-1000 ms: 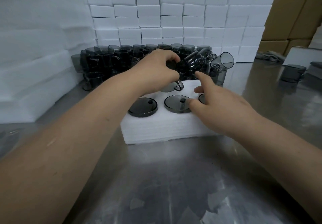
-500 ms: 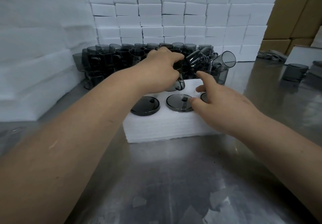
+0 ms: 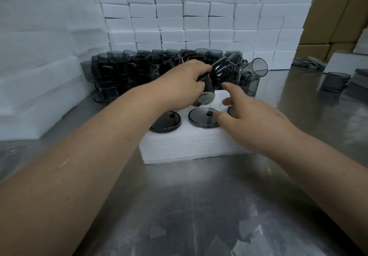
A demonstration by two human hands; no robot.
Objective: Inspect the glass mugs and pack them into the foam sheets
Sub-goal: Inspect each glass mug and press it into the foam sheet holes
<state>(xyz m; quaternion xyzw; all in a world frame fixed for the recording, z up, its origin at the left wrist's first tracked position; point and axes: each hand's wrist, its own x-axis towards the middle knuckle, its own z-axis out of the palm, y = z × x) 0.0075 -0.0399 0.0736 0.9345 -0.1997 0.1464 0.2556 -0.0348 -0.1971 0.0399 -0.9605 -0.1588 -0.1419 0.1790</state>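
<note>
Versus the earlier frames, the held mug (image 3: 208, 92) is being tipped further: more of its dark glass body is being shown below the left hand (image 3: 183, 85), where mostly the handle was showing before. It is being gripped by the left fingers (image 3: 200, 70), curled round its upper end, and is being held tilted just over the back row of the foam block (image 3: 189, 148). Whether the foam is being touched cannot be told. The right hand (image 3: 256, 124) is being kept where it was: fingers loose and spread, nothing being held, thumb being rested against the rim of the middle mug (image 3: 200, 117). The front row is already being filled: left mug (image 3: 166, 123), middle mug, and a right mug (image 3: 232, 110) half hidden by the right hand. A pile of mugs (image 3: 123, 68) is being left waiting behind the block on the desk (image 3: 199, 206). Judgement: inspection of this mug is probably being wrapped up and seating is being started, with the block likely being steadied by the right hand. The back-row pocket is being hidden by both hands, so alignment cannot be checked. Glass is being moved close to the tilted mugs just behind, so a knock is being risked.
</note>
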